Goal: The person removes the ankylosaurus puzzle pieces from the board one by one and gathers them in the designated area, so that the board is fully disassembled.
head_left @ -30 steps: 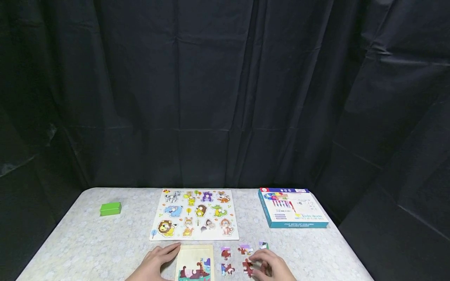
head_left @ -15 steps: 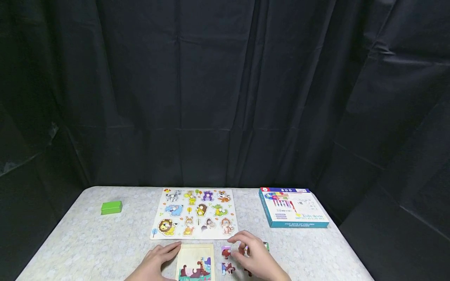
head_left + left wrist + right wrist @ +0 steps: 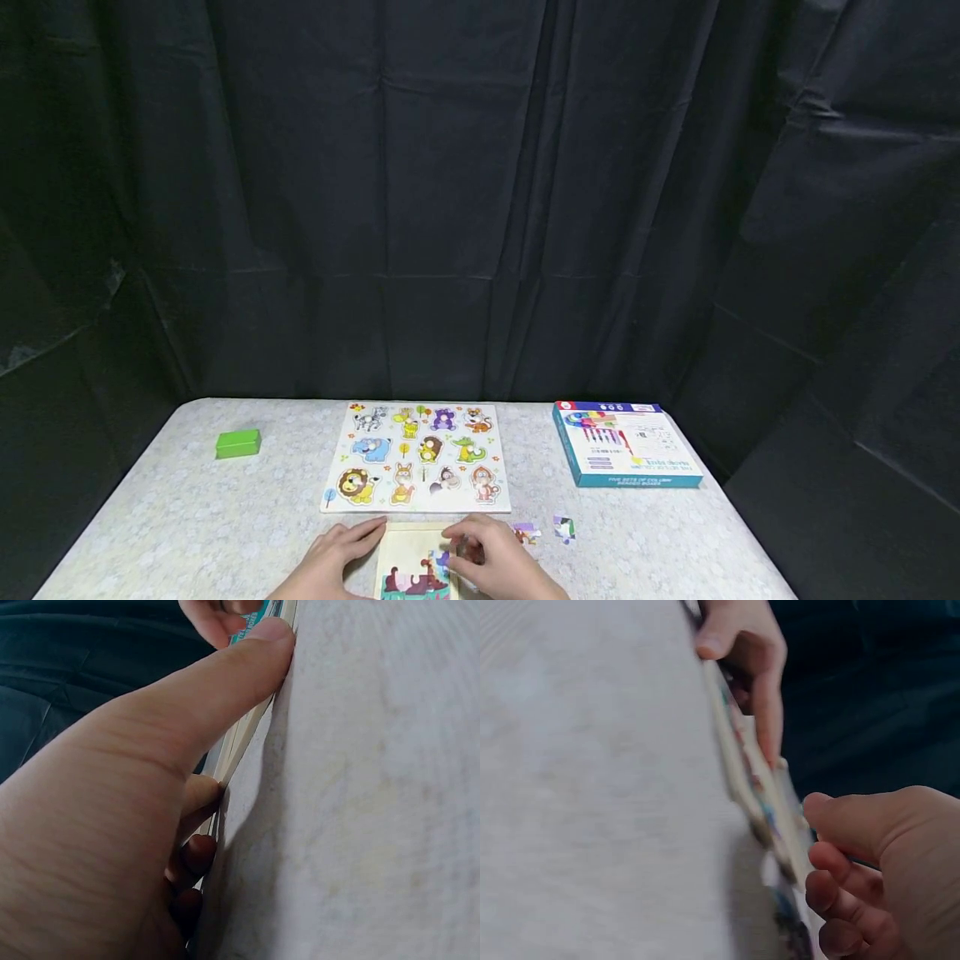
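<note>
A small wooden jigsaw tray (image 3: 400, 537) lies near the table's front edge, its lower part filled with brown, pink and teal pieces. My left hand (image 3: 333, 558) holds the tray's left side, index finger at the far corner. In the left wrist view, the left thumb (image 3: 247, 667) lies along the tray's edge. My right hand (image 3: 498, 558) is over the tray's right edge with bent, loosely spread fingers. A reddish patch shows beneath them. In the right wrist view, nothing is visible between the right hand's fingertips (image 3: 821, 889). The pieces beneath this hand are mostly hidden.
Two loose jigsaw pieces (image 3: 527, 533) lie right of the right hand, one being a green-and-white piece (image 3: 564, 529). Behind the tray is an animal puzzle board (image 3: 416, 458). A boxed set (image 3: 626, 446) sits at back right, a green block (image 3: 237, 443) at left.
My right hand has moved left, from the loose pieces to the tray's right edge, uncovering the two right-hand pieces. The left hand has stayed on the tray.
</note>
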{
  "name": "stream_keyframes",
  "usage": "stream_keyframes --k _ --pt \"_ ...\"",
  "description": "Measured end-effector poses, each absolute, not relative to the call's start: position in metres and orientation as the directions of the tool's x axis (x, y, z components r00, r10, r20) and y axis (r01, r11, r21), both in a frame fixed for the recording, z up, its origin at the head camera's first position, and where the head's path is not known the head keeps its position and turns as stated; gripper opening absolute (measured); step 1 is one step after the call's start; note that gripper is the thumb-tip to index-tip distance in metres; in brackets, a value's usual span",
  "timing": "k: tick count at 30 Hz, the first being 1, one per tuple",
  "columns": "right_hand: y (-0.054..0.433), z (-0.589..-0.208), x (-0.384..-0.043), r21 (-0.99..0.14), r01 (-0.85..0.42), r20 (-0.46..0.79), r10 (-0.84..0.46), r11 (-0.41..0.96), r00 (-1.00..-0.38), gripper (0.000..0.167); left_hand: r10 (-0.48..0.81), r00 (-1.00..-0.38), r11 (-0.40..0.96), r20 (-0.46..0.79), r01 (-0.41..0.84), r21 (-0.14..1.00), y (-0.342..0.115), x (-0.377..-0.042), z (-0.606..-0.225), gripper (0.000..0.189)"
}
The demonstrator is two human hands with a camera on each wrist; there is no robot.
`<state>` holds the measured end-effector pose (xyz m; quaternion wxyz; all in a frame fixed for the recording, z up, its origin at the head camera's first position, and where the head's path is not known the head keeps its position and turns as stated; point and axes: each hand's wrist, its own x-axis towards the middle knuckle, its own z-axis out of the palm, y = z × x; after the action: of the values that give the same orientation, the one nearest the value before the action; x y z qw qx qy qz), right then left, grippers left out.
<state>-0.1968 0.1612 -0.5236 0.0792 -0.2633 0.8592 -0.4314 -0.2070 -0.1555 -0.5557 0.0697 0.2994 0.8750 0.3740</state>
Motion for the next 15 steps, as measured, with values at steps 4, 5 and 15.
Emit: stream_keyframes --k 4,5,15 --pt "0.157 -0.528 -0.196 -0.751 -0.37 0.036 -0.525 0.547 -0.85 0.026 0.583 -0.807 0.537 0.097 0.472 0.699 -0.156 -0.207 -0.555 0.102" --pt "0.156 -0.53 -0.196 -0.747 -0.371 0.034 -0.526 0.551 -0.85 0.026 0.585 -0.805 0.536 0.098 0.474 0.699 -0.156 -0.207 -0.555 0.102" --pt "0.157 -0.536 -0.195 -0.789 -0.335 0.021 -0.523 0.515 -0.852 0.017 0.593 -0.799 0.531 0.102 0.483 0.696 -0.157 -0.209 -0.555 0.101"
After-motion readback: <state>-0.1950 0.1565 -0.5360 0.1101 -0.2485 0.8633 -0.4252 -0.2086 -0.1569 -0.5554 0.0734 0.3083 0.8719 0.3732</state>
